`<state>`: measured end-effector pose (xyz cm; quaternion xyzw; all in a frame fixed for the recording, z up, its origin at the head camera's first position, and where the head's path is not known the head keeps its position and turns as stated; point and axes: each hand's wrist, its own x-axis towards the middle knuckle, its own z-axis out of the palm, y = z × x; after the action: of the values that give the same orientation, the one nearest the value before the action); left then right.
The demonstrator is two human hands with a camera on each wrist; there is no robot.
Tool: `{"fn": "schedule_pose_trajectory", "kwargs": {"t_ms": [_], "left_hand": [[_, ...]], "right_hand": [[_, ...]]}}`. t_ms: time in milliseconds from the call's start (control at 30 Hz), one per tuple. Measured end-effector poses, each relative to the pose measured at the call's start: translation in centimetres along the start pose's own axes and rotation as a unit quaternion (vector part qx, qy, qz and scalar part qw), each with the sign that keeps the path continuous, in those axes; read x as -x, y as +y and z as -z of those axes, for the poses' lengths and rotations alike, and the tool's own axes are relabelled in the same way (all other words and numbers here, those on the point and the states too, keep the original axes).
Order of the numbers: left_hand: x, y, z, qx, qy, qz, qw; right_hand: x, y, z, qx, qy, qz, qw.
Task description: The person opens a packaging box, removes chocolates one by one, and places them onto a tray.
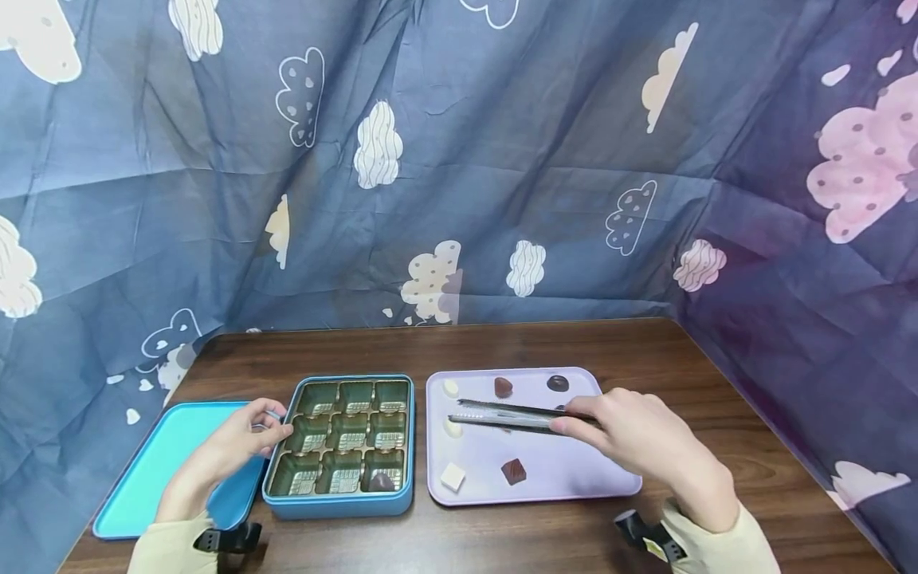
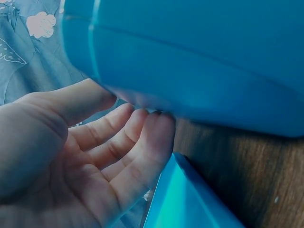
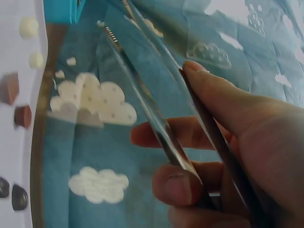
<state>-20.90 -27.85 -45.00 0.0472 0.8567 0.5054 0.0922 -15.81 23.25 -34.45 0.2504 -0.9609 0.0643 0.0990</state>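
My right hand [image 1: 641, 434] holds a pair of metal tongs [image 1: 502, 418], thumb on one arm and fingers on the other. The tong tips are apart with nothing between them, above the left part of a lilac tray [image 1: 559, 478]. Loosely bent, the fingers of my left hand [image 1: 237, 446] touch the outer left wall of a blue box [image 1: 344, 508]. The left wrist view shows its thumb and fingertips against that blue wall [image 2: 190, 61]. A gold insert [image 1: 349, 430] divides the box into several compartments. One dark chocolate [image 1: 382, 481] lies in the front right compartment.
On the tray lie a white square chocolate [image 1: 453, 477], a brown square one [image 1: 513, 471], a reddish-brown one [image 1: 504, 387], a dark oval one [image 1: 558, 383] and pale ones [image 1: 450, 388]. A turquoise lid [image 1: 165, 470] lies left of the box. Patterned cloth [image 1: 459, 199] hangs behind the table.
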Motion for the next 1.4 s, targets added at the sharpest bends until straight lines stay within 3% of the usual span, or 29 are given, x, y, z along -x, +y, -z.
{"fn": "schedule_pose_trajectory", "kwargs": {"t_ms": [233, 500, 700, 867, 1200, 1400], "left_hand": [[0.2, 0.0, 0.1, 0.002, 0.004, 0.004, 1.0], [-0.1, 0.2, -0.2, 0.002, 0.011, 0.006, 0.9999], [-0.2, 0.1, -0.3, 0.005, 0.012, 0.008, 0.9999], [0.0, 0.0, -0.1, 0.003, 0.013, 0.009, 0.9999], [0.0, -0.3, -0.1, 0.002, 0.011, -0.011, 0.9999], [-0.1, -0.3, 0.0, 0.004, 0.008, -0.01, 0.9999]], "right_hand": [[-1.1, -2.6, -1.8, 0.002, 0.019, 0.065, 0.998], [-2.1, -4.8, -3.9, 0.032, 0.071, 0.132, 0.988], [-3.4, -6.3, -3.9, 0.05, 0.046, 0.145, 0.987], [-4.9, -8.6, -2.3, 0.088, -0.008, 0.143, 0.986], [-7.6, -14.0, 0.8, 0.239, -0.033, 0.181, 0.953], [-8.6, -16.6, 1.1, 0.314, -0.041, 0.212, 0.925]]}}
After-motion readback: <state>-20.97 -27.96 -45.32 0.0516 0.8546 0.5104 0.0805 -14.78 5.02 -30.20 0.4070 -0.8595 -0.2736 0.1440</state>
